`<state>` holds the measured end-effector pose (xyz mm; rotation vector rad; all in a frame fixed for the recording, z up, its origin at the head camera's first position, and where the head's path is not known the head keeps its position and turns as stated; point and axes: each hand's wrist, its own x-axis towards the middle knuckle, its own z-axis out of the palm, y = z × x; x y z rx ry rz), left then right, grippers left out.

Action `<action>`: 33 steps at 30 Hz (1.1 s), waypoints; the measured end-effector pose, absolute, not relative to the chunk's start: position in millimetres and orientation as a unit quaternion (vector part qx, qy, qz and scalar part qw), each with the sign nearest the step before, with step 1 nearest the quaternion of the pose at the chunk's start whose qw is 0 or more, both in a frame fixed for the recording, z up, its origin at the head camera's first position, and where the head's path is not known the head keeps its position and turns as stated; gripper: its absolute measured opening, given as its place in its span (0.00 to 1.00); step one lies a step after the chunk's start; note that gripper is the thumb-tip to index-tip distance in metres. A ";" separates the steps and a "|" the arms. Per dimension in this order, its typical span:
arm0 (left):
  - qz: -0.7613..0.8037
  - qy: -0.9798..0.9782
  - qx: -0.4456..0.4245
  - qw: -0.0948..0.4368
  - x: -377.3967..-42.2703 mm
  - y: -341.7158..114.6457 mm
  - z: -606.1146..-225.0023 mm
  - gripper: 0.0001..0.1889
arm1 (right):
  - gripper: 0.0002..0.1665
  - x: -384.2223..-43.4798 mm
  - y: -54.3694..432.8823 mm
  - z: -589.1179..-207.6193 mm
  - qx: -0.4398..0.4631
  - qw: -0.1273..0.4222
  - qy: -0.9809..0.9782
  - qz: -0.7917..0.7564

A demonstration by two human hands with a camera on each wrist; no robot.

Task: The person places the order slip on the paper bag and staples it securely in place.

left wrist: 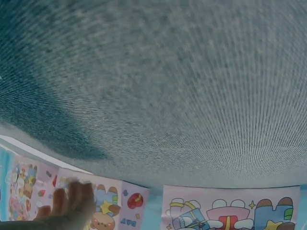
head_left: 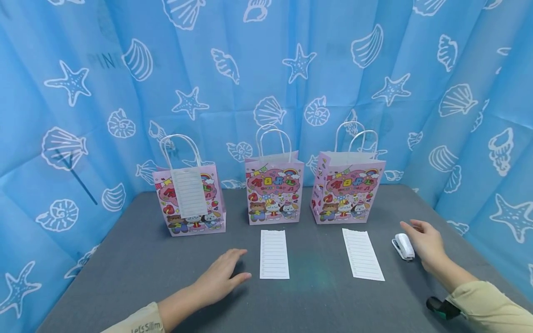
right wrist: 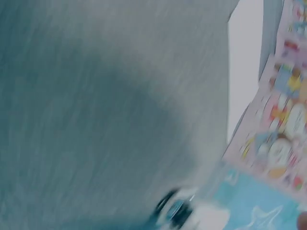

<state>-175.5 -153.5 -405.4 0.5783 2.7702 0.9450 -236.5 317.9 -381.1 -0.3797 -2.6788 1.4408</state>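
A small white stapler [head_left: 403,246] lies at the right of the grey table. My right hand [head_left: 424,243] is just right of it, fingers loosely bent, overlapping its edge in the head view. In the right wrist view the stapler [right wrist: 189,211] shows apart from a fingertip [right wrist: 302,221] at the frame's edge. My left hand [head_left: 220,276] hovers low over the table with thumb and fingers spread and nothing between them. Right of it lies a lined paper slip [head_left: 274,254]; a second lined slip [head_left: 363,254] lies left of the stapler.
Three pink cartoon paper bags stand along the back: a left bag [head_left: 216,199] with a lined slip [head_left: 189,192] on its front, a middle bag [head_left: 274,194] and a right bag [head_left: 350,194]. Behind them hangs a blue seashell curtain [head_left: 266,60]. A black device [head_left: 442,308] sits by my right sleeve.
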 end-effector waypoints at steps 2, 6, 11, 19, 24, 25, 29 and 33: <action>0.315 0.926 0.193 0.080 -176.3 -153.7 -406.2 0.34 | 0.40 -232.0 306.1 -379.9 -0.099 0.063 -0.875 0.469; 0.308 0.928 0.198 0.075 -178.7 -154.0 -407.7 0.36 | 0.40 -225.0 284.3 -378.1 -0.059 0.078 -0.877 0.471; 0.304 0.929 0.196 0.081 -182.0 -153.4 -407.8 0.39 | 0.38 -219.5 261.2 -380.3 0.006 0.065 -0.881 0.469; 0.300 0.929 0.194 0.100 -186.5 -149.2 -406.7 0.42 | 0.38 -213.6 227.4 -385.3 0.121 0.014 -0.861 0.494; 0.299 0.928 0.195 0.109 -186.7 -147.3 -406.7 0.43 | 0.42 -212.9 210.3 -388.2 0.157 -0.029 -0.835 0.526; 0.299 0.928 0.195 0.110 -186.8 -146.9 -406.9 0.43 | 0.42 -212.7 207.7 -388.7 0.161 -0.035 -0.833 0.529; 0.298 0.927 0.198 0.113 -188.2 -146.3 -406.9 0.43 | 0.43 -212.4 198.4 -390.7 0.180 -0.050 -0.829 0.527; 0.293 0.928 0.198 0.118 -190.3 -145.9 -405.5 0.43 | 0.44 -212.5 190.9 -394.1 0.195 -0.061 -0.827 0.523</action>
